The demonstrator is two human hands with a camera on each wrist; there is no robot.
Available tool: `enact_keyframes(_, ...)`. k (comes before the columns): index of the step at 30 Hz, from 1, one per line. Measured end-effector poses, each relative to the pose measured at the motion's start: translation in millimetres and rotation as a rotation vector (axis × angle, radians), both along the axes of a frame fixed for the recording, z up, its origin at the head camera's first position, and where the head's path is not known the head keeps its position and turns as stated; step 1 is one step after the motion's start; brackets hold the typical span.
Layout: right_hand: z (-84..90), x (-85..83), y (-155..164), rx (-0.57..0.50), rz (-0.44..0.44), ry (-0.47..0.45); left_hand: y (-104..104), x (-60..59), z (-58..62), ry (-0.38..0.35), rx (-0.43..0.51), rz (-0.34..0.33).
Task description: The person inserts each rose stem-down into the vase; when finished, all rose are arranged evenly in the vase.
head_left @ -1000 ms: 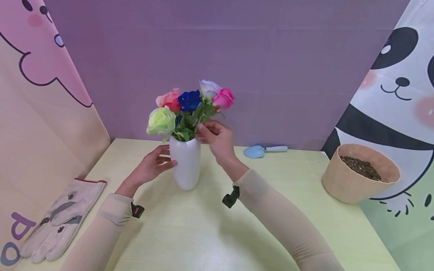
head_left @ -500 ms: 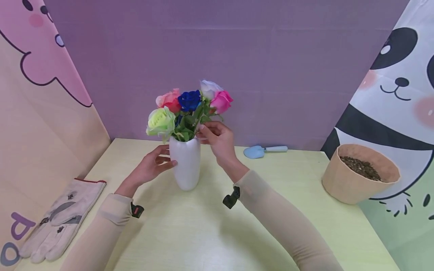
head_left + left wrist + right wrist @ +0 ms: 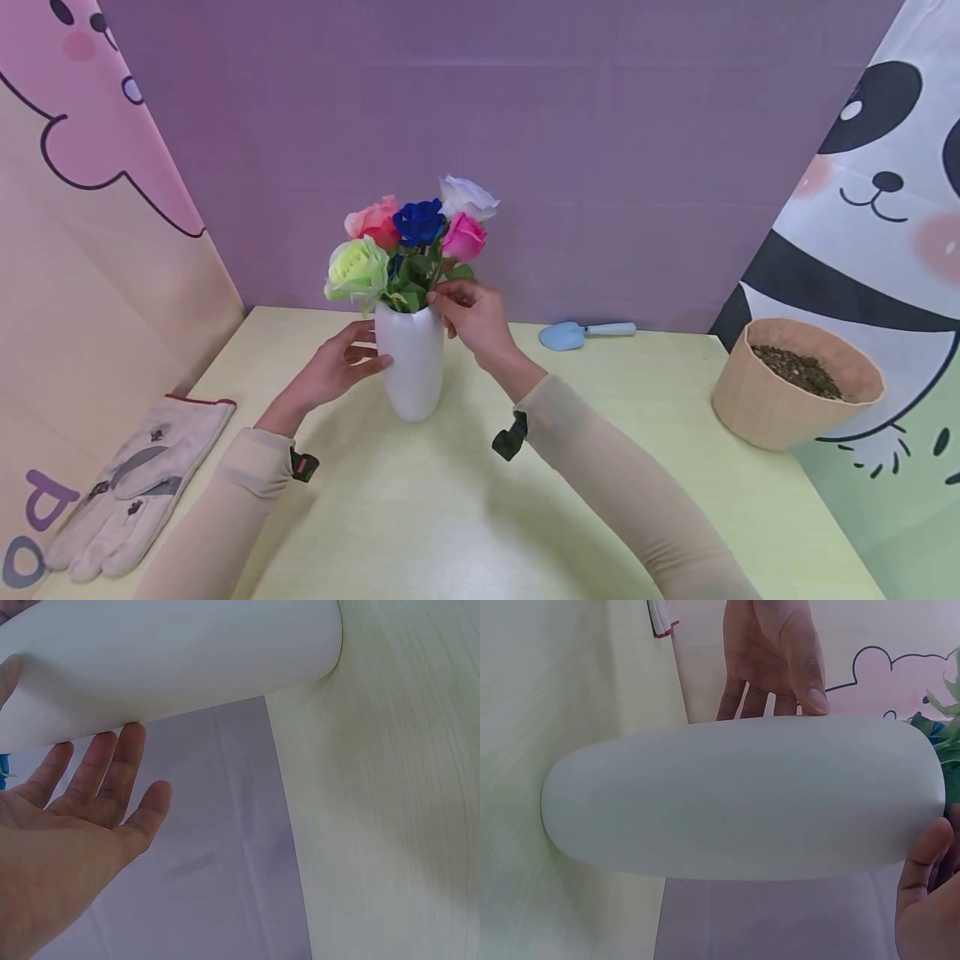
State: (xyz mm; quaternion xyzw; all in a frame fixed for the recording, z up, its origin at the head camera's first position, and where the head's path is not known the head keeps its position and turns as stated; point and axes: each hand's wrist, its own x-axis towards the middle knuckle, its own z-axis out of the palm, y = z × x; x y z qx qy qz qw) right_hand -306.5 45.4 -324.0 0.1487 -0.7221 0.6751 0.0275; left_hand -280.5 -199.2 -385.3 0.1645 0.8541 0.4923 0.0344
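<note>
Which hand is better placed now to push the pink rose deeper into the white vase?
Probably the right hand: its fingers are at the stems by the mouth of the white vase, just under the pink rose. The left hand only steadies the vase's side.

White vase (image 3: 410, 360) stands upright on the table, left of frame centre in the head view; smooth, matte, egg-like body, narrower at the wavy mouth. It holds a bunch of roses (image 3: 408, 242), heads fanned out above the mouth: pale green rose (image 3: 357, 268) lowest, at left; coral rose (image 3: 372, 221) behind it; dark blue rose (image 3: 419, 221) in the middle; white rose (image 3: 467, 197) highest, at upper right; pink rose (image 3: 462, 237) just under the white one. Green leaves (image 3: 411, 282) crowd the mouth. In the wrist views the vase fills the frame sideways.
</note>
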Motion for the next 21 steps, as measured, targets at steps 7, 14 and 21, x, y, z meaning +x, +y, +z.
enact_keyframes(7,-3.4,1.0,2.9,0.044,0.025,-0.022,0.9,2.7,1.0,0.000,-0.006,-0.001)
enact_keyframes(14,-4.5,6.7,12.9,0.075,0.075,-0.036,-2.0,1.1,-0.7,0.043,-0.026,-0.008)
enact_keyframes(21,-10.8,8.3,30.2,0.156,0.113,-0.043,-6.8,5.2,2.3,0.090,-0.059,-0.013)
